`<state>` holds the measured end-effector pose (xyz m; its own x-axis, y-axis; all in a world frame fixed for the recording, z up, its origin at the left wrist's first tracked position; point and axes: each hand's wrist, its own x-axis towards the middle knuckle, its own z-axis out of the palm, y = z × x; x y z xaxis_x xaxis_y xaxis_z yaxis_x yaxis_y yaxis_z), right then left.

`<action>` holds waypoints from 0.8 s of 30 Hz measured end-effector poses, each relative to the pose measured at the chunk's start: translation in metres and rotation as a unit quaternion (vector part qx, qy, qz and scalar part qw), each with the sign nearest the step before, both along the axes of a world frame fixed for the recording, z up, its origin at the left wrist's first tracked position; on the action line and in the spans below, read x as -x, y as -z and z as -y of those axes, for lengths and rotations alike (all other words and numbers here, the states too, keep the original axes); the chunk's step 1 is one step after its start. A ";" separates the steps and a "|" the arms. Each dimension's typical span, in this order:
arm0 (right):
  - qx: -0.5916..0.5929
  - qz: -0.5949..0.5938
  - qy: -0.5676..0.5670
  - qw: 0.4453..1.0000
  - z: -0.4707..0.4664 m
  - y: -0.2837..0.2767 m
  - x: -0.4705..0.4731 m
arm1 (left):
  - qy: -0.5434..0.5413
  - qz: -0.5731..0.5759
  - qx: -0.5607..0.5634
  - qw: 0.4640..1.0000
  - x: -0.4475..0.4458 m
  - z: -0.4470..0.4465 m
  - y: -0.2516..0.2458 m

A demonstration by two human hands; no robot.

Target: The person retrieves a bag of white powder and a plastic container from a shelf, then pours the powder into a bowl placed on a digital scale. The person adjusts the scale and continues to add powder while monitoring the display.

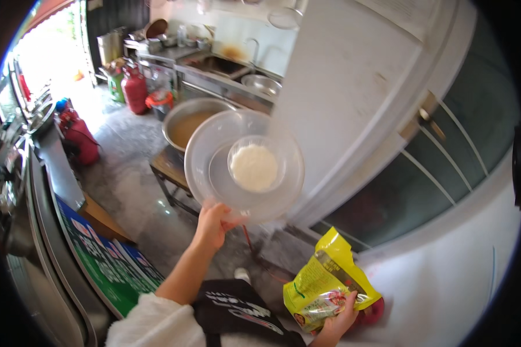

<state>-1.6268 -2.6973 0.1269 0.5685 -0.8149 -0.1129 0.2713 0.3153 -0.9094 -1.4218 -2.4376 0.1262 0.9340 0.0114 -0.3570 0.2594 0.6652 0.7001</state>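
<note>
My left hand (215, 223) grips the rim of a large translucent plastic bowl (217, 186), held out in front of me. Within the bowl is a smaller clear container (233, 152) with a pale, off-white substance (255, 168) in it; whether that is powder or paste I cannot tell. Low on the right, my right hand (341, 319) holds a yellow plastic pouch (325, 277) that bears writing and food pictures. Just past the bowl, a large metal pot (199, 104) with brownish liquid stands on a low wooden-topped table (169, 167).
A steel sink (219, 65) and a metal basin (261, 84) are at the back. Red gas cylinders (134, 89) stand on the floor near a lined bin (159, 102). Steel equipment (47, 260) lines the left side; a white wall (351, 78) and door (443, 160) bound the right.
</note>
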 end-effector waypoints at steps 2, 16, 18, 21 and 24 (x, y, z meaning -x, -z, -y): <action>-0.025 0.009 -0.044 0.999 -0.003 0.007 -0.050 | -0.046 -0.001 -0.021 0.999 -0.028 -0.015 -0.004; -0.006 0.006 -0.310 0.951 -0.192 0.033 -0.392 | -0.370 -0.057 0.015 0.927 -0.173 -0.281 0.030; -0.020 -0.005 -0.330 0.944 -0.255 0.037 -0.436 | -0.410 -0.026 -0.002 0.912 -0.198 -0.349 0.036; -0.029 -0.012 -0.336 0.941 -0.354 0.038 -0.494 | -0.448 -0.029 -0.034 0.893 -0.226 -0.450 0.034; -0.060 -0.048 -0.312 0.947 -0.452 0.033 -0.554 | -0.468 -0.031 -0.067 0.880 -0.245 -0.543 0.018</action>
